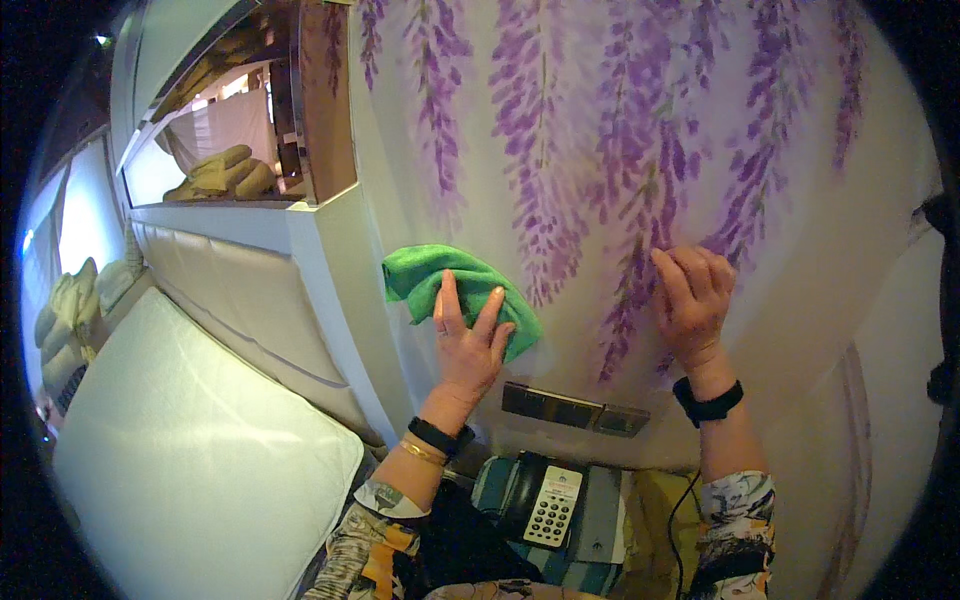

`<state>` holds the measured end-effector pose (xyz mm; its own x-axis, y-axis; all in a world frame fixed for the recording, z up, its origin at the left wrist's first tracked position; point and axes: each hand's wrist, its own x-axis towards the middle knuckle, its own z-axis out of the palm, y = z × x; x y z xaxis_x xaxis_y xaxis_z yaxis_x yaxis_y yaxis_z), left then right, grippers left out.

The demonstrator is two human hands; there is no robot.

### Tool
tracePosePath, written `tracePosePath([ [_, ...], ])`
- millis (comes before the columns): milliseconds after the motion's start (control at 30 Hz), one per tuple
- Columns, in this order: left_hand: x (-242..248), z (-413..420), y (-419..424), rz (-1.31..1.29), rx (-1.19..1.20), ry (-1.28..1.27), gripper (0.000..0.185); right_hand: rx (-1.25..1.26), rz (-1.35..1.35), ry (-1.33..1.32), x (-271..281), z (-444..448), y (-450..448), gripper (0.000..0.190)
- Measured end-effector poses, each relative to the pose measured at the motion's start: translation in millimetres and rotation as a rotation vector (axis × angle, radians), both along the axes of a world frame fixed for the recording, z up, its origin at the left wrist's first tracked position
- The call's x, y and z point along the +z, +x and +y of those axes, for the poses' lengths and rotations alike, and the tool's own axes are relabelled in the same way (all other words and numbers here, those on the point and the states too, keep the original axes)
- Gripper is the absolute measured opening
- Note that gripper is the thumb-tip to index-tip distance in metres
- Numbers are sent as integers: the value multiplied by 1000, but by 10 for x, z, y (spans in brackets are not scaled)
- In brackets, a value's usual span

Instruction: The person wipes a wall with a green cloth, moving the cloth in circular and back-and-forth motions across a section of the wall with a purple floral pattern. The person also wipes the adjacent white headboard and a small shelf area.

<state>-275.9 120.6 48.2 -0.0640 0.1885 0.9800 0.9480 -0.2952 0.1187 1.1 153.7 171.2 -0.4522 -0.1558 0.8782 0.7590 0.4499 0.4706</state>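
Note:
My left hand [472,341] presses a green cloth [465,277] against the wall, its fingers spread over the folds. The wall's covering [547,150] is pale, with painted purple hanging flowers. Further right, my right hand [694,300] is raised at the wall with its fingers curled in. Nothing shows in it, though its palm side is partly hidden. A panel of switches and sockets [574,409] is set in the wall below and between my hands.
A telephone [551,506] stands on a low surface beneath the switch panel, with a dark cable [675,517] to its right. At the left are a bed with a white cover [202,457], a padded headboard [247,300] and a mirror [225,142].

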Motion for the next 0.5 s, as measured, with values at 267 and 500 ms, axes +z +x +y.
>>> tracePosePath([
  [267, -26, 4, 209, 111, 164, -87, 66, -55, 28, 112, -122, 243, 39, 39],
  [500, 118, 256, 191, 166, -33, -24, 74, -17, -11, 66, -122, 194, 27, 39],
])
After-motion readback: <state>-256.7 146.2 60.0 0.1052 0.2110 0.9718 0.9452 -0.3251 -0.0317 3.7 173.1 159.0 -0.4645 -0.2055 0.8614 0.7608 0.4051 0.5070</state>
